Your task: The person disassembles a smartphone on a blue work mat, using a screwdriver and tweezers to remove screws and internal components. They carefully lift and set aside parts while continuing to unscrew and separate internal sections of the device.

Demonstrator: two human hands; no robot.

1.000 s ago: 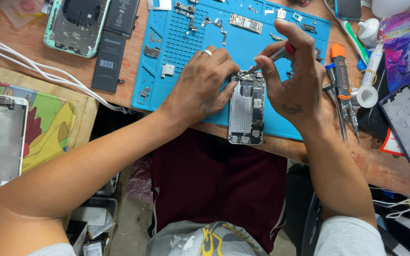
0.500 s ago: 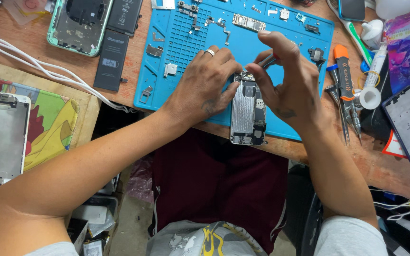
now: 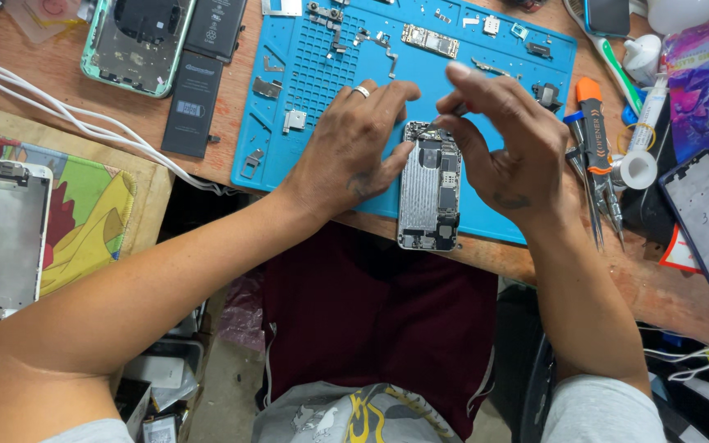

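Opened phone (image 3: 429, 190), left hand (image 3: 354, 148) steadying, right hand (image 3: 498, 139) pinching tool

Opened phone (image 3: 429, 190): silver-grey, back shell up, internals exposed, lies lengthwise at blue mat's (image 3: 305, 74) near edge, lower end overhanging onto wood. Thin tool (image 3: 453, 109), tip at phone's top end; mostly hidden.

We see a worn wooden bench (image 3: 207, 168). On it lie a blue work mat (image 3: 305, 82) toward its far edge, a green phone shell (image 3: 137, 41) and two black batteries (image 3: 193, 102) beside the mat, white cables (image 3: 84, 127), and screwdrivers (image 3: 596, 139) at the mat's other side.
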